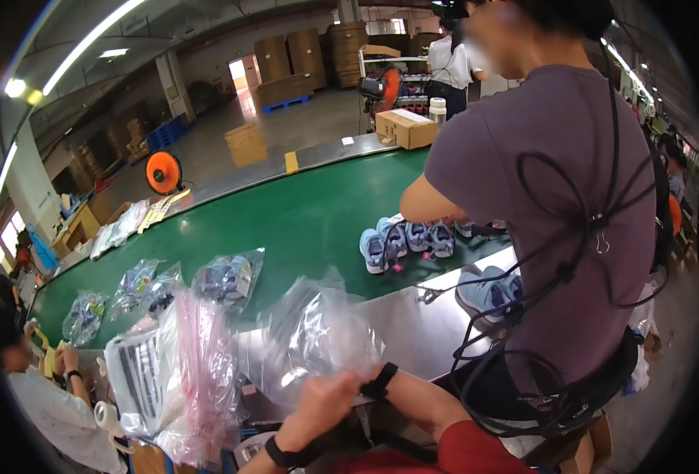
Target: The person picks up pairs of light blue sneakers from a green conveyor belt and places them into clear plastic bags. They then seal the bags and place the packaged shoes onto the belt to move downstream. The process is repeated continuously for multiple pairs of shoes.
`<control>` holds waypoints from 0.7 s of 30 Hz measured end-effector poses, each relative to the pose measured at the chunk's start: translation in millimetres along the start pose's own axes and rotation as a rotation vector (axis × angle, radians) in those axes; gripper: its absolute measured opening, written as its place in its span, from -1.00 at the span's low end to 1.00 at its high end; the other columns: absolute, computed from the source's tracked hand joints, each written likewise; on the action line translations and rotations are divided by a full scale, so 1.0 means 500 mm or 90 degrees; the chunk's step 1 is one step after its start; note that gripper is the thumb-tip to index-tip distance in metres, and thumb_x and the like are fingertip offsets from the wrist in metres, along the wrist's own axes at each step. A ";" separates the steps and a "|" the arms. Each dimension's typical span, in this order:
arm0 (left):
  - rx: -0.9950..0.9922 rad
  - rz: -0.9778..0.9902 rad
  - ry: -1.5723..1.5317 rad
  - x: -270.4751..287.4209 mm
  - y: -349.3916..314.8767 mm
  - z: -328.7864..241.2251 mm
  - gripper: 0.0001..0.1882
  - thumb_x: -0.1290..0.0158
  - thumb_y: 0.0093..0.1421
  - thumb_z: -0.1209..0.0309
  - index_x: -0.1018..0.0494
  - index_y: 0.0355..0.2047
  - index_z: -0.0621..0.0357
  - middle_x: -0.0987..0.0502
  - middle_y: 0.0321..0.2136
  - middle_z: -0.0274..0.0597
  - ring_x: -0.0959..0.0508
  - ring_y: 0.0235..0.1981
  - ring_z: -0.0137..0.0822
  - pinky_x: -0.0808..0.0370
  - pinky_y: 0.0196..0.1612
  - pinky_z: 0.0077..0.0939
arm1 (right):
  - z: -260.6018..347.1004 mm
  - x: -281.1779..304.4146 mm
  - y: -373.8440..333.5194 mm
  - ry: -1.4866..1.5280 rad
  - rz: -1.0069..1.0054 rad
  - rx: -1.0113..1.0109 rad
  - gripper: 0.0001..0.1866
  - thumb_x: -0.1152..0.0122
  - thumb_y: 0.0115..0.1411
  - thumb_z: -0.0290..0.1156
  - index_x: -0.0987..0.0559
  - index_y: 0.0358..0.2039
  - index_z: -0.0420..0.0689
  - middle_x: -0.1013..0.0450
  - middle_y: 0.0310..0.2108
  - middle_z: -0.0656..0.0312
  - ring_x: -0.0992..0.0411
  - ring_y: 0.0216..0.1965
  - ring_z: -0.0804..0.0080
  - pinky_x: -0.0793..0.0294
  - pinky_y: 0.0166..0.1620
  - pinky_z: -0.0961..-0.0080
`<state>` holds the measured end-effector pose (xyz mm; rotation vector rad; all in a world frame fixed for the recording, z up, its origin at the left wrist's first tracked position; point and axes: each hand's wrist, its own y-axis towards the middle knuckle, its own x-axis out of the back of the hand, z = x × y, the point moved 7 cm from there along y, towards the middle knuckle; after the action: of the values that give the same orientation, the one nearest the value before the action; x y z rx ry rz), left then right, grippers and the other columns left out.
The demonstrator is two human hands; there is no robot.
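A clear plastic bag (318, 336) is spread out in front of me, blurred by motion. My left hand (324, 404) has its fingers closed on the bag's near edge. Close beside it is my right hand (357, 378), mostly hidden by the left hand and the bag, so its fingers cannot be made out. Both wrists wear dark bands. Left of the bag hangs a thick bundle of clear and pink plastic bags (199, 355). Next to that bundle is a white packet with dark stripes (134, 371). Bagged shoes (229, 276) lie beyond on the green belt.
A co-worker in a purple shirt (555, 182) stands close on my right, cables hanging behind. Several blue shoes (408, 239) sit on the green conveyor belt (294, 205); another pair (487, 292) rests on the metal ledge (412, 316). Another person (49, 403) works at far left.
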<state>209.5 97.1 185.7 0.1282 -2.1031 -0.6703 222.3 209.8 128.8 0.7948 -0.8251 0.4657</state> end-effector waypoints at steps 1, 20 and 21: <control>-0.037 0.047 -0.066 -0.027 0.010 -0.010 -0.96 -0.03 0.08 0.50 -0.39 -0.44 0.11 -0.37 -0.73 0.01 -0.45 -0.66 0.06 -0.31 -0.65 -0.22 | 0.006 0.007 -0.005 -0.006 -0.001 -0.001 -0.73 -0.07 0.08 -0.25 -0.59 -0.37 -0.18 -0.53 -0.31 0.03 -0.51 -0.28 0.13 -0.48 -0.21 0.28; 0.466 -0.466 -0.623 0.103 -0.011 0.346 -0.87 0.05 0.26 0.36 -0.37 -0.44 0.04 -0.30 -0.64 -0.52 -0.28 -0.68 -0.66 -0.22 -0.71 -0.72 | -0.040 -0.106 0.177 0.223 0.068 -0.097 -0.61 0.04 0.20 -0.12 -0.53 -0.35 -0.23 -0.52 -0.41 0.09 -0.50 -0.35 0.11 -0.46 -0.24 0.24; 0.465 -0.476 -0.655 0.101 0.001 0.339 -0.87 0.06 0.27 0.35 -0.37 -0.43 0.03 -0.33 -0.60 -0.50 -0.32 -0.63 -0.65 -0.27 -0.67 -0.71 | -0.049 -0.099 0.153 0.425 0.091 -0.153 -0.62 0.02 0.21 -0.12 -0.53 -0.33 -0.22 -0.51 -0.43 0.14 -0.49 -0.36 0.21 -0.46 -0.26 0.31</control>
<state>45.6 151.0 146.8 1.2451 -3.2477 -0.3390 154.5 273.5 112.9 0.3169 -0.3040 0.6942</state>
